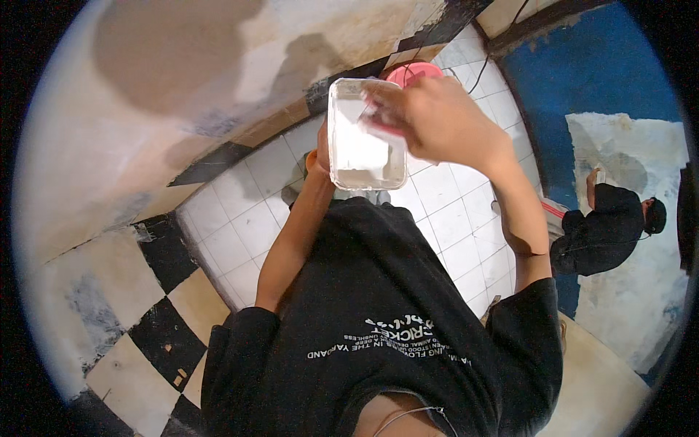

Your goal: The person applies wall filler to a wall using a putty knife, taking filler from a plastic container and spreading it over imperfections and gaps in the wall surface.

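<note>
A rectangular clear plastic tub [368, 180] with white material inside is held up in front of my body. My left hand [323, 142] grips it from the left side; most of its fingers are hidden behind the tub. Over the tub's right side, my right hand [443, 116] is closed, its fingertips smeared by motion. A reddish, blurred thing [386, 125] shows under those fingers inside the tub; its kind cannot be made out.
A pink round container [416, 72] stands beyond the tub, near a dark cable [480, 76]. White floor tiles [455, 215] lie below. A patchy plastered wall [240, 80] runs along the left. At right, a person in black [611, 226] reaches to a blue-and-white wall [633, 306].
</note>
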The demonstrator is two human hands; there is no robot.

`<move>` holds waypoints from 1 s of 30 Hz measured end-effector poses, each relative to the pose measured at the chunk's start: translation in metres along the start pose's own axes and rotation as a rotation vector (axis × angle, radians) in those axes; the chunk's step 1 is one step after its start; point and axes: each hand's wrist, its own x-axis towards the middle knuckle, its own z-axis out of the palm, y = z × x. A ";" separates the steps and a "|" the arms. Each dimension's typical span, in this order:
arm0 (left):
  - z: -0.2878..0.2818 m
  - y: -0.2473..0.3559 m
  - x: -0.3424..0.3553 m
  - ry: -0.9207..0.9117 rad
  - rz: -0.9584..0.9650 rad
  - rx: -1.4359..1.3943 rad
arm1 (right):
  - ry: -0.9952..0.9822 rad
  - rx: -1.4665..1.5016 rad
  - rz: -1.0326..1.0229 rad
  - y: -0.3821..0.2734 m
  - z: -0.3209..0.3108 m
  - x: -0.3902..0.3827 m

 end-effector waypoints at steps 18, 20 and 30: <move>0.025 0.002 -0.015 0.254 0.228 0.452 | -0.167 -0.123 0.111 0.001 0.000 0.013; 0.046 0.001 -0.016 0.315 0.195 0.439 | -0.149 -0.186 0.151 0.000 0.002 0.024; 0.009 -0.008 -0.009 0.114 0.152 -0.106 | -0.335 0.090 0.119 -0.004 0.012 0.008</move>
